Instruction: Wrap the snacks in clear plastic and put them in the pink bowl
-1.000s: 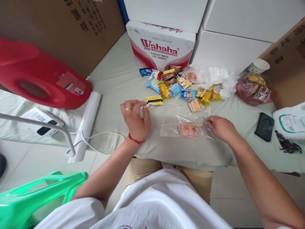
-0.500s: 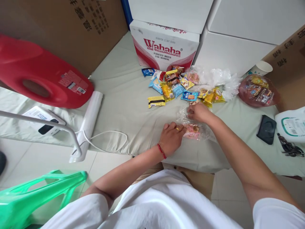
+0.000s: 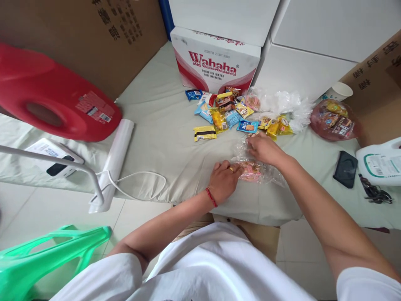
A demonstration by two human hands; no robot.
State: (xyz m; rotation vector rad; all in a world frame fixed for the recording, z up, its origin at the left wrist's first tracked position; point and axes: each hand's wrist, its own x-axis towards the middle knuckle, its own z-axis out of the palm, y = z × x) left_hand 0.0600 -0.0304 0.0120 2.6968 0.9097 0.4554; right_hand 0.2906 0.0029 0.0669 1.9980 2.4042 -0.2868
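A clear plastic bag with pink-wrapped contents [image 3: 250, 172] lies on the cloth near the front edge. My left hand [image 3: 224, 182] rests at its left end, fingers curled onto the plastic. My right hand [image 3: 265, 148] is just beyond the contents, its fingers closed at the bag's loose clear film [image 3: 239, 151]. A small brownish piece [image 3: 253, 134] shows just past the right fingertips; whether they touch it is unclear. Behind the hands lies a pile of wrapped snacks: a yellow packet with a black band [image 3: 204, 133], a blue packet [image 3: 247, 126] and several others.
A white Wahaha carton [image 3: 216, 62] stands behind the snacks. At right are crumpled clear bags [image 3: 291, 104], a reddish bag of snacks [image 3: 333, 121], a paper cup [image 3: 336, 91], a phone [image 3: 345, 169] and keys [image 3: 374, 190]. A red jug [image 3: 62, 96] and white roll [image 3: 117, 154] are left.
Both hands stay almost in place at the plastic bag. The whole view has shifted slightly, with things on the right appearing a little further left.
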